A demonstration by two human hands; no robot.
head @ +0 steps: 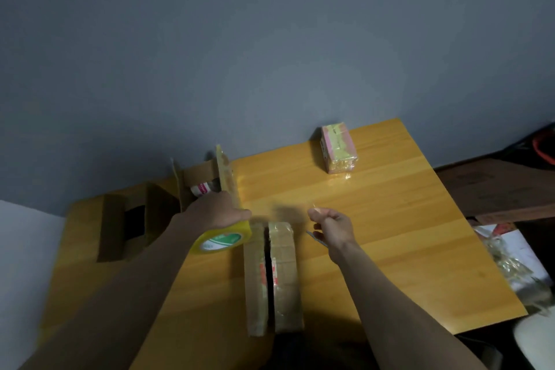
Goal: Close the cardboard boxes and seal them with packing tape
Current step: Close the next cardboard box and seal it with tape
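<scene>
Left hand gripping; right hand pinching.

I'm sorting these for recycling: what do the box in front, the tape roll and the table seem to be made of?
The box looks like brown cardboard, matte, with shiny strips of old tape on its flaps. The tape roll in the left hand seems to be clear yellowish plastic film, glossy, around a printed core. The table looks like wood or wood-grain laminate, with a smooth sheen; I cannot tell which.

Four cardboard boxes stand on the one table: a near box with its flaps almost shut, two open boxes at the left, and one taped box at the back. There is one roll of packing tape. Two hands show, a left hand and a right hand.
</scene>
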